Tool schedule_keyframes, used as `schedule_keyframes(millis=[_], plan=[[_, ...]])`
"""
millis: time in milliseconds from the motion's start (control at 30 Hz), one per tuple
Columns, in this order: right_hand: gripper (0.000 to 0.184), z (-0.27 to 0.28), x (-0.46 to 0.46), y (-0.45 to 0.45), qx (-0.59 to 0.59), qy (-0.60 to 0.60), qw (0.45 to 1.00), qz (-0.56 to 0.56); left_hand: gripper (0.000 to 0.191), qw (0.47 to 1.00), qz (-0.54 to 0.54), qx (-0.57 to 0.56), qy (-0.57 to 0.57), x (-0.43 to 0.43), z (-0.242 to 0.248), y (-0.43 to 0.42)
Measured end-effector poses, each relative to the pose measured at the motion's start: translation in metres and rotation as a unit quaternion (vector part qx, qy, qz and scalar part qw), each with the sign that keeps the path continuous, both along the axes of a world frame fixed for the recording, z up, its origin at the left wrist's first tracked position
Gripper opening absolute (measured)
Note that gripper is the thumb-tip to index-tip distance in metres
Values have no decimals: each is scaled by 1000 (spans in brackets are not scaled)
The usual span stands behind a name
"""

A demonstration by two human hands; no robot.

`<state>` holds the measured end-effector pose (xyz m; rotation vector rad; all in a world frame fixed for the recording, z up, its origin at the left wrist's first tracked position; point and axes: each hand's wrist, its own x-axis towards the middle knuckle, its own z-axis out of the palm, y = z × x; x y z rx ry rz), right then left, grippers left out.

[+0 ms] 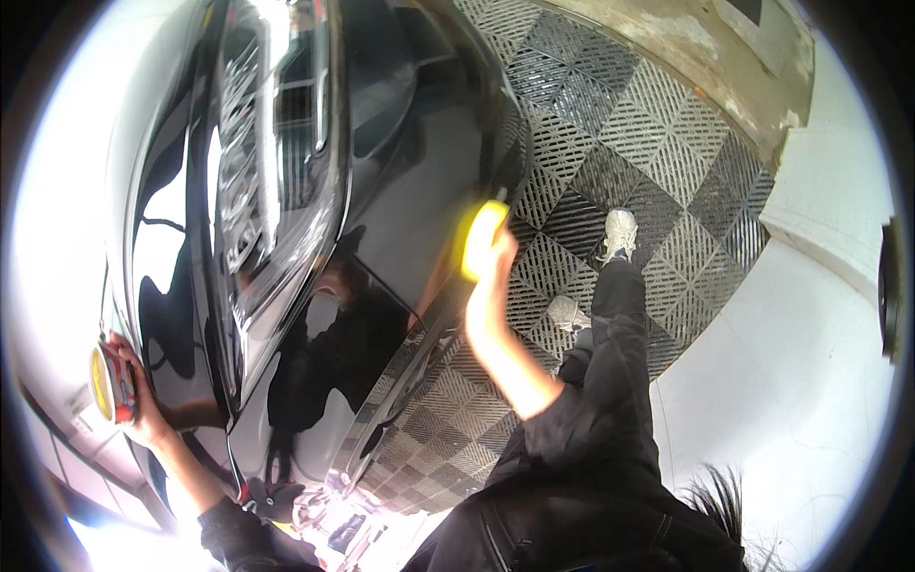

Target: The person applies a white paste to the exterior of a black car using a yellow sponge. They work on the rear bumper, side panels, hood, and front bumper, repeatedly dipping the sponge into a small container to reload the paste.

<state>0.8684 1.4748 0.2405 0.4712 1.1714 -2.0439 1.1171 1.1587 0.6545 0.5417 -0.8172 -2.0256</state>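
My left hand (149,411) grips a round red tin (127,390) at the left, above the car's glossy black hood. The tin is tilted, and a pale yellow substance (104,382) shows at its open face. In my right hand (505,250) is a bright yellow applicator sponge (482,239), blurred. It is at the lower side of the black front bumper (436,171); whether it touches the paint, I cannot tell. The car's headlight (268,143) lies between my two hands, with its clear lens reflecting strong light.
Grey and dark interlocking grate tiles (643,157) cover the floor, where my light shoes (620,232) stand close to the car. A white wall (772,343) rises on the right, and a worn ledge (686,50) runs along the top right. Blurred clutter (343,511) lies at the bottom.
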Motion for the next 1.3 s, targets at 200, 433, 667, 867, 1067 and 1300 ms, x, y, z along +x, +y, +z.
schedule_keyframes(millis=[200, 433, 667, 867, 1067, 1300], plan=[[34, 46, 24, 16, 63, 431, 899, 49, 72, 1000, 9, 10, 2, -12, -6, 15], [51, 3, -46, -2, 70, 294, 948, 99, 78, 1000, 6, 7, 17, -21, -16, 17], [28, 56, -5, 25, 86, 524, 838, 123, 80, 999, 34, -29, -8, -25, -26, 39], [54, 84, -48, -19, 158, 562, 787, 198, 82, 997, 72, -12, 23, -43, -33, 47], [42, 62, -58, 5, 94, 667, 708, 211, 74, 990, 119, 31, 64, -74, -21, 47], [19, 66, -106, -28, -151, 292, 896, 298, 74, 963, 243, 61, 105, -80, -30, 39]])
